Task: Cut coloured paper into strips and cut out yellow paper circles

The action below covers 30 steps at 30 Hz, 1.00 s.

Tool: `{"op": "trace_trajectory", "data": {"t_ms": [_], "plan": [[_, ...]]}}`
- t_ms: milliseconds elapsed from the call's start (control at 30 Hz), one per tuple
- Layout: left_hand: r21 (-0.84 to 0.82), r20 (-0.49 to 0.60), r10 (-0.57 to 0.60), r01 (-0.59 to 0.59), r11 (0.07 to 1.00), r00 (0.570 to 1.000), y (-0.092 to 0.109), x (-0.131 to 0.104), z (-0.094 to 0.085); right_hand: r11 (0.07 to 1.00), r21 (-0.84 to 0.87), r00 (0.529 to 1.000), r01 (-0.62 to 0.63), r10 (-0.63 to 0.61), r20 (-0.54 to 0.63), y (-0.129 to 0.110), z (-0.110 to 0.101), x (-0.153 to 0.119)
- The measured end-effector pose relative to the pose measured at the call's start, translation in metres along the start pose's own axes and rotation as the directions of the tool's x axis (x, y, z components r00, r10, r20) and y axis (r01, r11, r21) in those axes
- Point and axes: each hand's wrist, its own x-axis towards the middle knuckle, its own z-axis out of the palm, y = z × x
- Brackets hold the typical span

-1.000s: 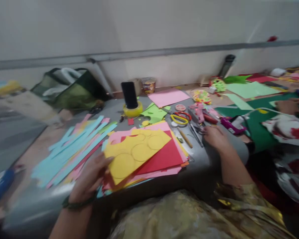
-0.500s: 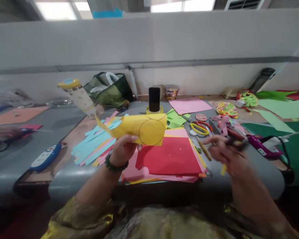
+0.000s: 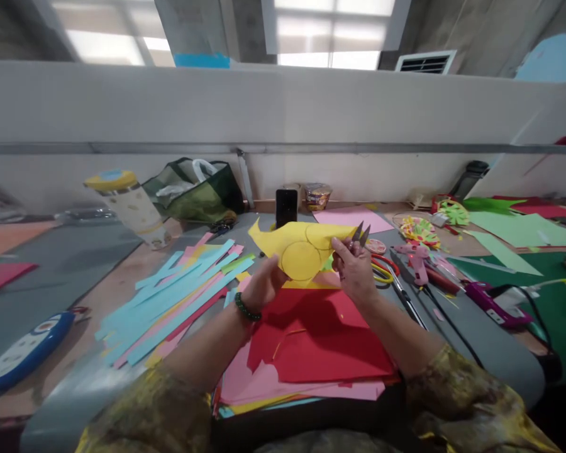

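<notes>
Yellow paper (image 3: 306,250), curling corner (image 3: 256,234), dark drawn circles (image 3: 300,260)

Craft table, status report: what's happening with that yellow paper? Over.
Left grip holds yellow paper marked with circles. Right grip holds scissors, blades apart, at paper's edge. Paper partly hides phone behind.

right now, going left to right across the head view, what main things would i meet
Blue-and-white object → yellow-lidded tumbler → yellow paper → pink glue gun → purple device.
</notes>
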Motion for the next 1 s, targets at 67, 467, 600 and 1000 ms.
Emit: {"op": "trace_trajectory", "data": {"t_ms": [67, 467, 600, 1000], "plan": [[-0.087, 0.014, -0.045, 0.046, 0.995, 0.999, -0.006, -0.004, 0.011, 0.998, -0.056, 1.0, -0.01, 0.011, 0.011, 0.007, -0.001, -0.001], [-0.464, -0.338, -0.17, -0.007, 0.886, 0.926, -0.003, -0.007, 0.028, 0.956, -0.176, 0.9, -0.235, 0.282, 0.332, 0.018, -0.006, -0.024], [-0.477, -0.283, -0.186, 0.03, 0.878, 0.941, -0.005, -0.008, 0.028, 0.928, -0.135, 0.851, -0.347, 0.372, 0.371, 0.022, -0.003, -0.027], [-0.499, -0.242, -0.213, 0.067, 0.864, 0.947, -0.012, -0.009, 0.032, 0.949, -0.091, 0.882, -0.301, 0.314, 0.352, 0.019, -0.002, -0.029]]}}
